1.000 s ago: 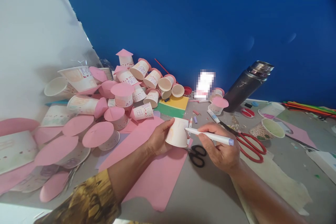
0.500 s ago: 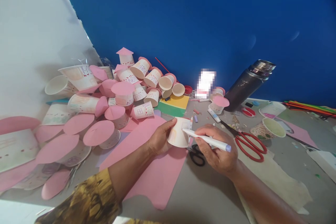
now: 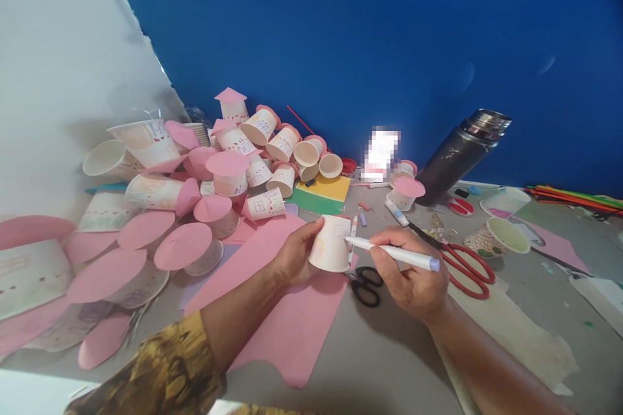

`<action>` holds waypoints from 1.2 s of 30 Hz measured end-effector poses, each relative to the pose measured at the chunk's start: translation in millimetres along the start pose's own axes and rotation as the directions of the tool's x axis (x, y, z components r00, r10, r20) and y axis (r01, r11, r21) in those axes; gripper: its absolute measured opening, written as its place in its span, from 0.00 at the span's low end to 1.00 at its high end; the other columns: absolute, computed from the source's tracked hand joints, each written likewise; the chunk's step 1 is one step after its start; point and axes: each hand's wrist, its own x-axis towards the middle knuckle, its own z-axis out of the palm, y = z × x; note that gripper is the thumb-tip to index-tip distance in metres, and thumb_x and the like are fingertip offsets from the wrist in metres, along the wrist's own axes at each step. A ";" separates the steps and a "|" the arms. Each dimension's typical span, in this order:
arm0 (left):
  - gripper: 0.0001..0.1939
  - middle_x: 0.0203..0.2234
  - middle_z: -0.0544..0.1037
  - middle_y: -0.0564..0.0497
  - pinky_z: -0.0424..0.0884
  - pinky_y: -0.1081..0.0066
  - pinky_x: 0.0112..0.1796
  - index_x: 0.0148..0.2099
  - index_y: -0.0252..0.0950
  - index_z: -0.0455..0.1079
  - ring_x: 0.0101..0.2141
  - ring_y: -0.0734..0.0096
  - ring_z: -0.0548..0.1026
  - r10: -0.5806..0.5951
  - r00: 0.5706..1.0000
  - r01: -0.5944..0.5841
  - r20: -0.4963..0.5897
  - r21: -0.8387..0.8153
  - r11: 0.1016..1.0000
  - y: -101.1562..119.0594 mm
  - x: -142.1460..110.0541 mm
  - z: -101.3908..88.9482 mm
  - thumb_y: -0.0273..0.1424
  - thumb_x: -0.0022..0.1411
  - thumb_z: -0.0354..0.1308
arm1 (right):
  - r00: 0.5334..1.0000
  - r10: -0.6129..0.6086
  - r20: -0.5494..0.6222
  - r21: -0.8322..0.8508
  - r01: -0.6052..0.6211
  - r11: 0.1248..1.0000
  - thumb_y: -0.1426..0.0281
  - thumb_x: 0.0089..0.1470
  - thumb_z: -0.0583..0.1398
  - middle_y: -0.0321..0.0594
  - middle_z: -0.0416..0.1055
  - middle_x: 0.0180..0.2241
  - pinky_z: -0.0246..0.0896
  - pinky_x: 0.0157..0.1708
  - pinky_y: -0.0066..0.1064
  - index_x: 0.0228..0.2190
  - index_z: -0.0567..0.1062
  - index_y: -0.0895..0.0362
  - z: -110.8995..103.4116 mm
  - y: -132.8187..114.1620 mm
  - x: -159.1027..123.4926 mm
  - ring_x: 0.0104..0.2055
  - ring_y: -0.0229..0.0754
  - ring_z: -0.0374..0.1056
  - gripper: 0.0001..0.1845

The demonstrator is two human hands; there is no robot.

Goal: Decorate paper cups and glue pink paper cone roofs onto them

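Note:
My left hand point(image 3: 292, 259) grips an upturned white paper cup point(image 3: 331, 244) over a pink paper sheet point(image 3: 292, 311). A faint small square is drawn on the cup's side. My right hand point(image 3: 411, 272) pinches a white marker point(image 3: 394, 253) with a lilac end cap, its tip touching the cup's right edge. Small black scissors point(image 3: 365, 285) lie on the grey table just below the cup, between my two hands.
A heap of decorated cups with pink paper roofs point(image 3: 214, 175) fills the left. Red-handled scissors point(image 3: 462, 262), a dark steel flask point(image 3: 460, 152), an open cup point(image 3: 501, 237), a yellow-green pad point(image 3: 324, 194) and coloured sticks point(image 3: 579, 198) lie behind and right. A blue wall stands behind.
The marker tip has slid back to the right along the cup's side, and my right hand has shifted slightly right. The cup and my left hand barely moved.

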 end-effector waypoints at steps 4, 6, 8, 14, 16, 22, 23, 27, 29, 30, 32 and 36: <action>0.25 0.41 0.82 0.37 0.72 0.59 0.42 0.55 0.28 0.74 0.38 0.53 0.79 -0.003 1.000 0.003 0.013 -0.016 1.000 -0.3 0.2 -2.0 0.42 0.63 0.60 | 0.999 0.029 -0.033 -0.004 -0.030 1.000 0.73 0.60 0.60 0.34 0.77 0.29 0.67 0.31 0.27 0.35 0.75 0.53 -1.0 2.1 -0.5 0.29 0.37 0.73 0.03; 0.25 0.42 0.81 0.37 0.72 0.58 0.42 0.56 0.29 0.74 0.38 0.54 0.79 -0.005 1.000 0.006 0.020 -0.025 1.000 -0.8 0.4 -2.1 0.42 0.64 0.60 | 0.997 0.046 -0.060 -0.006 -0.046 0.999 0.73 0.60 0.60 0.34 0.76 0.29 0.67 0.30 0.27 0.34 0.75 0.53 -1.3 2.4 -0.6 0.29 0.38 0.73 0.03; 0.25 0.43 0.81 0.37 0.72 0.58 0.42 0.56 0.29 0.74 0.38 0.54 0.79 -0.004 1.000 0.004 0.019 -0.023 1.000 -1.3 0.6 -1.8 0.42 0.64 0.60 | 0.996 0.051 -0.075 -0.003 -0.051 0.999 0.73 0.60 0.60 0.35 0.77 0.29 0.68 0.30 0.28 0.35 0.75 0.53 -1.2 1.9 -0.6 0.29 0.39 0.73 0.03; 0.22 0.41 0.82 0.38 0.71 0.64 0.40 0.52 0.29 0.77 0.37 0.56 0.79 0.041 0.999 -0.040 -0.028 0.037 0.998 -3.6 0.2 2.0 0.41 0.63 0.61 | 1.000 -0.013 -0.012 0.040 0.014 0.999 0.74 0.60 0.60 0.37 0.77 0.29 0.69 0.31 0.30 0.37 0.74 0.53 1.2 -1.8 0.7 0.29 0.40 0.74 0.04; 0.22 0.40 0.82 0.39 0.71 0.65 0.40 0.51 0.29 0.78 0.37 0.57 0.79 0.059 0.997 -0.057 -0.044 0.060 0.997 -4.4 -0.4 4.0 0.41 0.62 0.62 | 0.999 -0.034 0.004 0.038 0.034 0.999 0.74 0.60 0.60 0.37 0.77 0.29 0.69 0.31 0.29 0.38 0.74 0.53 2.1 -2.3 1.1 0.30 0.40 0.74 0.04; 0.23 0.40 0.82 0.39 0.72 0.64 0.40 0.52 0.30 0.78 0.39 0.55 0.79 0.042 0.997 -0.038 -0.067 0.066 0.997 -4.3 -1.2 6.1 0.42 0.61 0.63 | 1.000 -0.022 0.003 -0.004 0.022 1.000 0.73 0.61 0.59 0.36 0.77 0.29 0.69 0.31 0.29 0.36 0.73 0.54 2.3 -1.1 1.3 0.29 0.39 0.73 0.03; 0.24 0.40 0.82 0.39 0.72 0.63 0.40 0.53 0.29 0.77 0.39 0.54 0.79 0.036 0.997 -0.032 -0.062 0.062 0.998 -3.9 -1.2 5.6 0.42 0.60 0.64 | 1.000 -0.017 -0.007 -0.018 0.017 1.000 0.73 0.60 0.59 0.36 0.77 0.29 0.69 0.30 0.29 0.36 0.73 0.54 1.8 -0.6 1.1 0.29 0.39 0.73 0.03; 0.29 0.39 0.82 0.37 0.73 0.59 0.41 0.57 0.29 0.75 0.38 0.50 0.80 0.014 1.000 -0.014 -0.009 0.051 0.999 -2.2 -0.7 2.6 0.43 0.60 0.63 | 1.000 0.016 -0.023 -0.058 -0.017 0.998 0.71 0.61 0.59 0.36 0.77 0.28 0.68 0.29 0.29 0.34 0.74 0.53 -0.6 1.9 0.1 0.27 0.39 0.73 0.03; 0.29 0.39 0.82 0.37 0.73 0.58 0.41 0.57 0.29 0.74 0.38 0.50 0.80 0.002 1.000 -0.002 -0.002 0.051 0.999 -1.8 -0.5 1.4 0.44 0.60 0.63 | 0.999 0.027 -0.029 -0.066 -0.029 0.997 0.71 0.61 0.59 0.36 0.78 0.28 0.68 0.29 0.29 0.34 0.74 0.53 -1.4 2.9 -0.3 0.27 0.39 0.73 0.03; 0.29 0.39 0.82 0.36 0.73 0.57 0.41 0.57 0.28 0.74 0.38 0.50 0.80 -0.001 1.000 0.002 -0.009 0.050 0.999 -1.9 -0.4 1.0 0.44 0.60 0.63 | 0.999 0.030 -0.032 -0.064 -0.032 0.997 0.71 0.61 0.59 0.37 0.78 0.28 0.69 0.29 0.29 0.34 0.75 0.53 -1.7 3.2 -0.4 0.27 0.39 0.73 0.03; 0.29 0.40 0.82 0.36 0.73 0.57 0.41 0.57 0.28 0.75 0.38 0.51 0.80 -0.011 1.000 0.012 -0.028 0.045 0.999 -2.3 -0.5 0.9 0.44 0.61 0.62 | 0.999 0.036 -0.038 -0.054 -0.037 0.998 0.71 0.61 0.59 0.36 0.77 0.28 0.69 0.29 0.29 0.34 0.75 0.53 -2.0 3.0 -0.2 0.27 0.39 0.73 0.03; 0.28 0.40 0.82 0.37 0.73 0.57 0.42 0.57 0.29 0.75 0.39 0.51 0.80 -0.012 0.999 0.013 -0.032 0.034 0.999 -3.7 -1.0 2.6 0.43 0.62 0.62 | 0.998 0.030 -0.050 -0.024 -0.032 0.999 0.72 0.61 0.59 0.37 0.77 0.28 0.69 0.29 0.30 0.34 0.75 0.53 -2.1 1.0 0.6 0.28 0.40 0.73 0.03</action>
